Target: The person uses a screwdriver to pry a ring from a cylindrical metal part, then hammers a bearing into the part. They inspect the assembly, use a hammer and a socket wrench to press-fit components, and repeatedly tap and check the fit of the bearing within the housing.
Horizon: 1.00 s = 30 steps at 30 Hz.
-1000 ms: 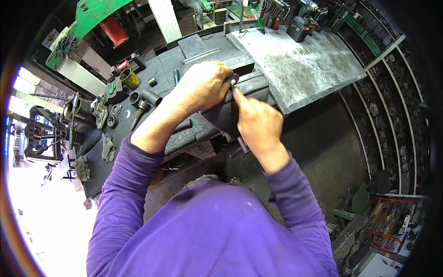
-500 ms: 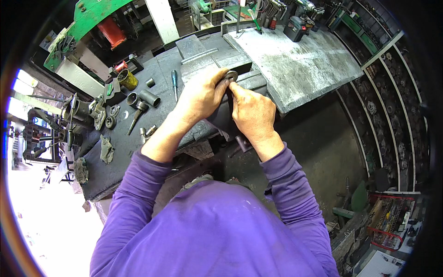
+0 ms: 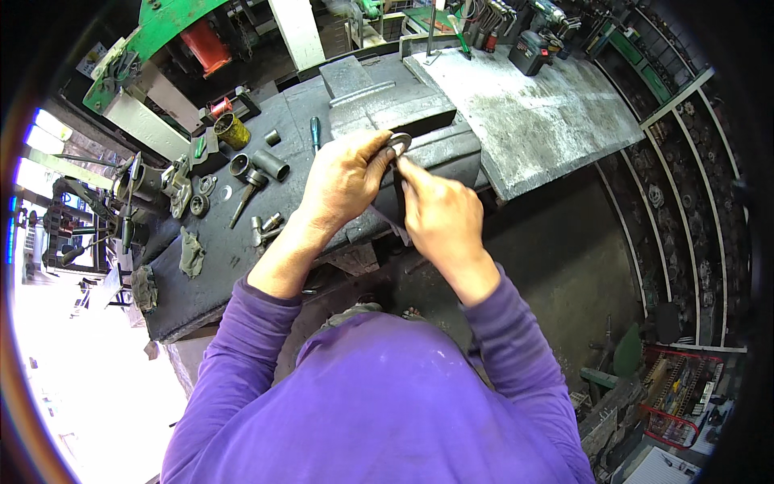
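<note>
The left hand [image 3: 343, 177] reached over the dark, greasy tabletop [image 3: 234, 258], its fingers [image 3: 379, 153] pinched on a small metal ring [image 3: 399, 143] held at the near edge of a heavy steel block [image 3: 387, 101]. The right hand [image 3: 439, 214] sat just beside it, fingers [image 3: 407, 171] curled and its fingertip touching the ring from below; whether it actually gripped the ring could not be told. Both forearms wore purple sleeves [image 3: 242, 323]. To the left on the tabletop lay a socket wrench [image 3: 246, 194], a few short steel sleeves [image 3: 270, 165], a yellow tin [image 3: 230, 129] and a green-handled screwdriver [image 3: 314, 133]. A scuffed grey plate [image 3: 532, 121] lay to the right, well apart from the hands.
</note>
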{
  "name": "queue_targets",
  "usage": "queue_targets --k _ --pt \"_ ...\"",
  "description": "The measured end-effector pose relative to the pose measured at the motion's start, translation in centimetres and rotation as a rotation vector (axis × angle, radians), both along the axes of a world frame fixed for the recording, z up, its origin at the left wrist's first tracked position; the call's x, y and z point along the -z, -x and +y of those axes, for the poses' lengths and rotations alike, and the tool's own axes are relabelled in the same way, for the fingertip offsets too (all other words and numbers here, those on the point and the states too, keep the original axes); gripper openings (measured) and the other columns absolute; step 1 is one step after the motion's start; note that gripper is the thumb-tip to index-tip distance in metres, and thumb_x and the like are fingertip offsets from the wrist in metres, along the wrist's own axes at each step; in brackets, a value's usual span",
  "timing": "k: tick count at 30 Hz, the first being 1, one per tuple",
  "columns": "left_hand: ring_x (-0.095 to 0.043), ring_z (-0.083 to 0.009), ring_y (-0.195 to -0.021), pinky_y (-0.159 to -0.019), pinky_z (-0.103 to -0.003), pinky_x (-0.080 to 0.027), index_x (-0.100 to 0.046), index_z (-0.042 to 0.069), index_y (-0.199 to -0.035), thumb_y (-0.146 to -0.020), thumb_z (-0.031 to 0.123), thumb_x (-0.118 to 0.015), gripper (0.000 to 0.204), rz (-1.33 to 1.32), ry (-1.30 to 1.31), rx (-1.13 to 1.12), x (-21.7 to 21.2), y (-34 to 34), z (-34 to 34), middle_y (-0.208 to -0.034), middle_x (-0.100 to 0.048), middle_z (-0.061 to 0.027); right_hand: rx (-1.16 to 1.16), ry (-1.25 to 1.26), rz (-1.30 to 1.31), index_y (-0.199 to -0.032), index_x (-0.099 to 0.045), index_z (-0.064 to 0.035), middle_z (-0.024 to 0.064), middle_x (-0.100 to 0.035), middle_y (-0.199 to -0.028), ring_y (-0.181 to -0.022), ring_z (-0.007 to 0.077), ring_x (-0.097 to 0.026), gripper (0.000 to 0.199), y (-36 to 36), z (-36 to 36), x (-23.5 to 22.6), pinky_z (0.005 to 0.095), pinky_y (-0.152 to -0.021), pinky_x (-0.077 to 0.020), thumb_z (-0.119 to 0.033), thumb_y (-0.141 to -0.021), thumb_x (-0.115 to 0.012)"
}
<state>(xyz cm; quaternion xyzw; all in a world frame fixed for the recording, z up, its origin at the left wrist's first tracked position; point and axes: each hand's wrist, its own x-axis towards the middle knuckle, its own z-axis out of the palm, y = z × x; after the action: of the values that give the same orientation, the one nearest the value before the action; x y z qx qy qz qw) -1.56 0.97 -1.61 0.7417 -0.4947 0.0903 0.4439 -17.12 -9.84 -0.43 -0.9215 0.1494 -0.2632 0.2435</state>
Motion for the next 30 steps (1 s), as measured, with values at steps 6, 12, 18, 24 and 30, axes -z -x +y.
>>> queue_targets --k 6,12,18,24,30 --pt "-0.075 -0.0396 -0.100 -0.088 -0.042 -0.058 -0.075 0.000 -0.121 -0.096 0.009 -0.074 0.027 -0.051 -0.138 0.028 -1.2 -0.2 -0.3 -0.107 -0.077 -0.0206 0.064 0.161 0.159 -0.123 -0.078 -0.0110 0.0140 -0.078 -0.089 -0.075 0.0326 -0.076 0.028 1.4 -0.3 -0.3 0.0417 -0.065 -0.0593 -0.011 -0.097 -0.070" --pt "-0.073 -0.0413 -0.096 -0.085 -0.043 -0.058 -0.075 0.000 -0.114 -0.095 0.008 -0.073 0.021 -0.071 -0.145 0.062 -2.1 -0.7 -0.8 -0.102 -0.075 -0.0209 0.020 0.120 0.056 -0.121 -0.078 -0.0109 0.0128 -0.073 -0.077 -0.067 0.0315 -0.073 0.027 1.6 0.0 0.5 0.0430 -0.059 -0.0559 -0.012 -0.096 -0.069" --pt "-0.074 -0.0429 -0.097 -0.086 -0.046 -0.059 -0.075 -0.001 -0.115 -0.096 0.015 -0.073 0.025 -0.097 -0.277 0.034 -2.8 -0.7 -1.2 -0.105 -0.076 -0.0237 0.095 0.566 -0.045 -0.125 -0.077 -0.0103 0.0032 -0.070 -0.075 -0.067 0.0196 -0.072 0.037 -0.1 -0.6 0.8 0.0355 -0.061 -0.0567 -0.017 -0.089 -0.069" --pt "-0.072 -0.0449 -0.095 -0.083 -0.049 -0.058 -0.074 0.000 -0.109 -0.097 0.016 -0.070 0.020 -0.158 -0.276 0.077 -3.3 -0.7 -1.7 -0.099 -0.074 -0.0250 0.057 0.517 0.255 -0.129 -0.077 -0.0156 0.0039 -0.061 -0.070 -0.064 0.0233 -0.067 0.051 2.1 -1.3 -0.2 0.0382 -0.059 -0.0541 -0.008 -0.079 -0.070" --pt "-0.074 -0.0391 -0.092 -0.083 -0.046 -0.058 -0.074 -0.001 -0.115 -0.098 0.015 -0.070 0.024 -0.091 -0.462 0.047 -4.4 -1.0 -2.0 -0.100 -0.076 -0.0228 -0.001 0.659 0.092 -0.129 -0.076 -0.0152 0.0034 -0.065 -0.076 -0.065 0.0223 -0.067 0.045 0.4 -3.2 -1.2 0.0381 -0.062 -0.0528 -0.010 -0.085 -0.069"
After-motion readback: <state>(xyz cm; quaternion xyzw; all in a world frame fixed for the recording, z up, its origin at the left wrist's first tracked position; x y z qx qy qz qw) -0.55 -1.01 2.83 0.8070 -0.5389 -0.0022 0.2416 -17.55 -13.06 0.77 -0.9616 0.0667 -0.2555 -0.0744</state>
